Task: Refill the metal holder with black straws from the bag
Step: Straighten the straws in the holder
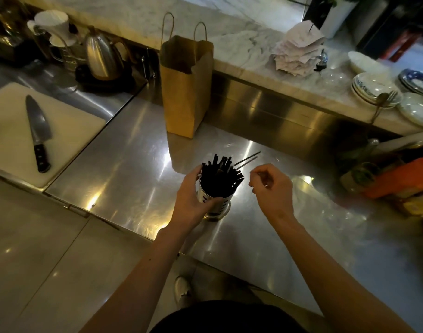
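Note:
A perforated metal holder [214, 200] stands on the steel counter [124, 179], packed with black straws [220, 175] that stick out of its top. My left hand [190, 197] grips the holder's left side. To the right of the holder, level with the straw tips, my right hand [271, 186] hovers with loosely curled fingers and nothing visible in it. Two black straws [247, 159] lie on the counter just behind the holder. Farther back, against the counter's raised wall, a brown paper bag [185, 92] with handles stands open.
A white cutting board [11, 140] with a large knife [37, 131] lies at left, and a kettle [101, 56] stands behind it. Stacked plates [374, 88] and a pile of receipts [297, 52] sit on the marble ledge. Orange-wrapped items [398, 179] crowd the right edge.

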Demonstrator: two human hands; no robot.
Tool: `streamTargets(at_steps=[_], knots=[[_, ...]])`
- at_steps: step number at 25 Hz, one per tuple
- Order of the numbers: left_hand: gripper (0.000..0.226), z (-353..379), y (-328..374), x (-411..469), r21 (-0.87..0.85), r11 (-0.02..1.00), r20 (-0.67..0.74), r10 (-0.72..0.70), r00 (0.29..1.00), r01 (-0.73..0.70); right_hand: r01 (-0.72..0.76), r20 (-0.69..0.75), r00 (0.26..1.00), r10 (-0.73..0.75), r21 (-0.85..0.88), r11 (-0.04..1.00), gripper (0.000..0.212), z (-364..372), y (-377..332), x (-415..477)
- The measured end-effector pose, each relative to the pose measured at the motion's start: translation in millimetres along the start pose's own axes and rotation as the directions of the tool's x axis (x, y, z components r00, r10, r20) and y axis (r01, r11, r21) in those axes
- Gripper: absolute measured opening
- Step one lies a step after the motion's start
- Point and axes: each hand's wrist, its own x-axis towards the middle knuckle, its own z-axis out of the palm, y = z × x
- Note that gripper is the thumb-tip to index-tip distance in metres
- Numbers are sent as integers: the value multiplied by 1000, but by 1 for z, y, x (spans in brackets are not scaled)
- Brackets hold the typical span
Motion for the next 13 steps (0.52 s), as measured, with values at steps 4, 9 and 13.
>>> streamTargets(at_steps=[4,9,13], knots=[[103,5,9,12,-12,1000,16,10,1000,-10,-115,-62,991,117,31,993,14,-10,26,20],[93,20,19,25,-13,998,7,-54,999,54,-100,181,973,146,-238,966,20,0,91,80],[88,32,20,28,-15,989,-86,-146,986,145,225,500,856,131,-589,776,47,31,136,150]])
